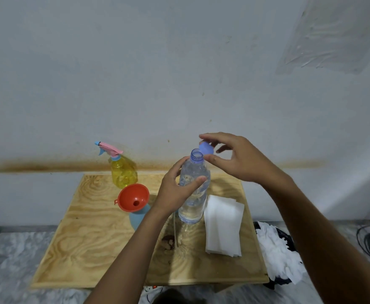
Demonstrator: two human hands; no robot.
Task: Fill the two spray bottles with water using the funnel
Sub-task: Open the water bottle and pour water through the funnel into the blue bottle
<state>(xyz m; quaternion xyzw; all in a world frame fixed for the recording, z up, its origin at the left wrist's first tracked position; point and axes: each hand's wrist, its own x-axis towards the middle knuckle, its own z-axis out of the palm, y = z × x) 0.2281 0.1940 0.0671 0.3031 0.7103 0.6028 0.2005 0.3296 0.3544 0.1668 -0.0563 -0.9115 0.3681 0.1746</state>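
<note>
Clear plastic water bottle (193, 194), partly filled, is gripped round its middle by the left hand (175, 191), its neck left open. The blue cap (206, 148) is pinched by the right hand (241, 161) just beside that neck. The orange funnel (133, 197) is seated in what appears to be a blue spray bottle (139, 218), half hidden by the forearm. The yellow spray bottle (122, 172) is stood at the back of the plywood board (92, 249), trigger head on.

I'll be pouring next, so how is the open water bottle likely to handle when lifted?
The water bottle seems to hold much water, so it is probably heavy for its size. Its thin clear wall may dent under the left hand and push water out, since the cap is off, in the right hand. Tall and narrow, it could tip if bumped.
</note>
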